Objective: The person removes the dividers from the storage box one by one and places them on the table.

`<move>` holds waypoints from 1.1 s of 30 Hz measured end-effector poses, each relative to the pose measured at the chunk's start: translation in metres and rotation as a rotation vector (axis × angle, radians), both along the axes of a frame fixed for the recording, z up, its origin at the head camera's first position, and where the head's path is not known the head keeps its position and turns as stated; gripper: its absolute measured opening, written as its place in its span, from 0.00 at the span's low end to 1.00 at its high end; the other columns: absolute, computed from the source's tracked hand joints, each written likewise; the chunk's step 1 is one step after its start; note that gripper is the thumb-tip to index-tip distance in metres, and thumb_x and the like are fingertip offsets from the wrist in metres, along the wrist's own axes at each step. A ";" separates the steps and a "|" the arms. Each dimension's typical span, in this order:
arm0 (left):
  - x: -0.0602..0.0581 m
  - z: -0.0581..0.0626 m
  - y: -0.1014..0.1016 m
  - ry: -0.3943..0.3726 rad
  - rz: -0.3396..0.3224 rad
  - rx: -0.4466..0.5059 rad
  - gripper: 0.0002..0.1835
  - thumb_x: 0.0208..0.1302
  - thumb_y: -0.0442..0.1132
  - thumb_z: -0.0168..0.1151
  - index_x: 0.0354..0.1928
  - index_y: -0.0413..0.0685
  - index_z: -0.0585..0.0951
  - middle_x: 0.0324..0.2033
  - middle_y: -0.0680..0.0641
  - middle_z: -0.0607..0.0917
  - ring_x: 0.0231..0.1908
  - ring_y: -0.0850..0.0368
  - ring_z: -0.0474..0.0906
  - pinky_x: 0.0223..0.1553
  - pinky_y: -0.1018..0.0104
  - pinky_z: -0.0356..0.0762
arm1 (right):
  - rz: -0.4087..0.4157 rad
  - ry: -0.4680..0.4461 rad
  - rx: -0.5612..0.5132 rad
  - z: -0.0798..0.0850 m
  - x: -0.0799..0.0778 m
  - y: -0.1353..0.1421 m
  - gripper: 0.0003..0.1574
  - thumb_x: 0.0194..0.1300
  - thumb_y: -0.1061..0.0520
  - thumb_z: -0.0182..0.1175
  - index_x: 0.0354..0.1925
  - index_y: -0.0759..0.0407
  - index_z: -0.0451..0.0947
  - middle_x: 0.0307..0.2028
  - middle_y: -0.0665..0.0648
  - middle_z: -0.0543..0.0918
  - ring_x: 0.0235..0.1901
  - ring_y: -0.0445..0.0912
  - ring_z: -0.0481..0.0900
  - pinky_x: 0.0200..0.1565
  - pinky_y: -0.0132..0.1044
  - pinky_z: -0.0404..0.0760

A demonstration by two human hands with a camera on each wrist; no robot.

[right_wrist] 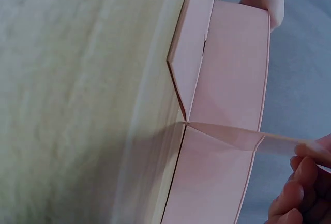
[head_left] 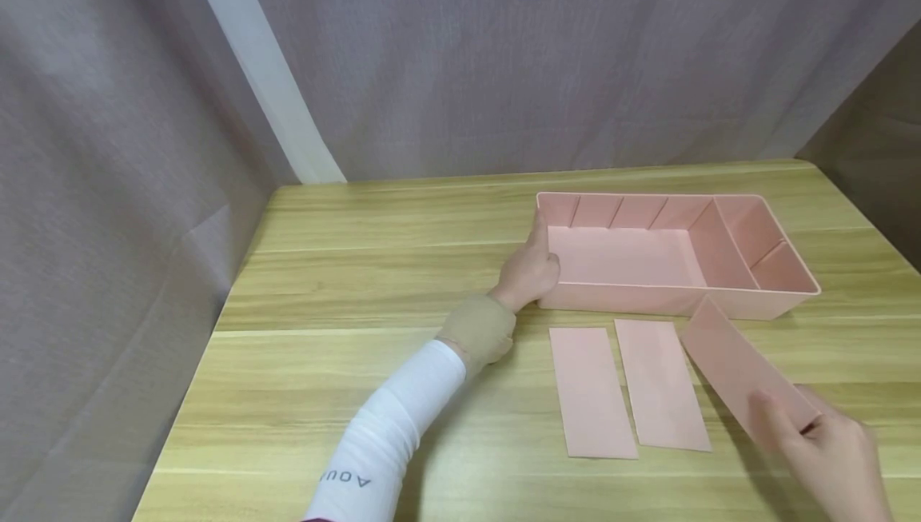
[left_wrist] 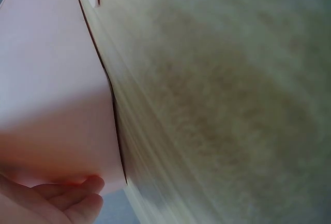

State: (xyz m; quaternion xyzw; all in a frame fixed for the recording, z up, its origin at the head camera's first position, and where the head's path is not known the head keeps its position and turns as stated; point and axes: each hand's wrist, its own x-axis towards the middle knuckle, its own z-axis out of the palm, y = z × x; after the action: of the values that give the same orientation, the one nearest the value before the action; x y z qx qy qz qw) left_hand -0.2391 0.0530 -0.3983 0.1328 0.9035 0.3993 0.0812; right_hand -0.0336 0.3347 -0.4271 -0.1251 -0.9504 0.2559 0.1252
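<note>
A pink divider box [head_left: 662, 300] stands at the back right of the wooden table, with one long partition and a short one inside its right end. My left hand [head_left: 528, 268] holds the box's left end, thumb and fingers about the wall; in the left wrist view the fingers [left_wrist: 77, 203] lie against that end. Between thumb and fingers, my right hand [head_left: 835, 446] pinches a flat pink divider panel [head_left: 744, 374], tilted up off the table in front of the box. In the right wrist view the panel [right_wrist: 227, 133] stands edge-on before the box wall.
Two more pink panels, a left one [head_left: 593, 394] and a right one [head_left: 663, 386], lie flat side by side in front of the box. A grey curtain [head_left: 504, 66] hangs behind the table [head_left: 345, 282] and along its left side.
</note>
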 end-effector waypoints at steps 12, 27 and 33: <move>0.001 0.002 -0.001 -0.011 -0.004 -0.008 0.40 0.63 0.36 0.38 0.66 0.55 0.26 0.20 0.49 0.71 0.06 0.63 0.53 0.04 0.73 0.53 | -0.072 0.042 -0.032 0.016 -0.001 -0.012 0.13 0.53 0.50 0.60 0.33 0.58 0.75 0.17 0.40 0.77 0.15 0.26 0.61 0.14 0.24 0.61; 0.002 0.003 0.000 0.005 -0.003 -0.023 0.40 0.62 0.35 0.39 0.67 0.53 0.27 0.54 0.44 0.73 0.06 0.63 0.53 0.04 0.73 0.54 | -0.001 -0.156 0.000 0.025 -0.001 -0.012 0.25 0.57 0.48 0.56 0.40 0.70 0.71 0.30 0.73 0.79 0.21 0.51 0.73 0.18 0.32 0.64; 0.001 0.002 0.000 0.005 0.000 -0.023 0.40 0.62 0.36 0.39 0.67 0.53 0.28 0.38 0.44 0.77 0.06 0.63 0.54 0.04 0.72 0.54 | 0.025 -0.223 0.010 0.032 0.000 -0.017 0.26 0.59 0.48 0.53 0.42 0.71 0.69 0.29 0.72 0.79 0.22 0.53 0.74 0.19 0.35 0.66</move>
State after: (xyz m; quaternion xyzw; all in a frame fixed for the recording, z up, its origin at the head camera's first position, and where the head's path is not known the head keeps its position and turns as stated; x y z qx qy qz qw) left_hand -0.2378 0.0535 -0.3964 0.1328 0.9083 0.3886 0.0802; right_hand -0.0341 0.3173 -0.3952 -0.1405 -0.9611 0.2373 0.0159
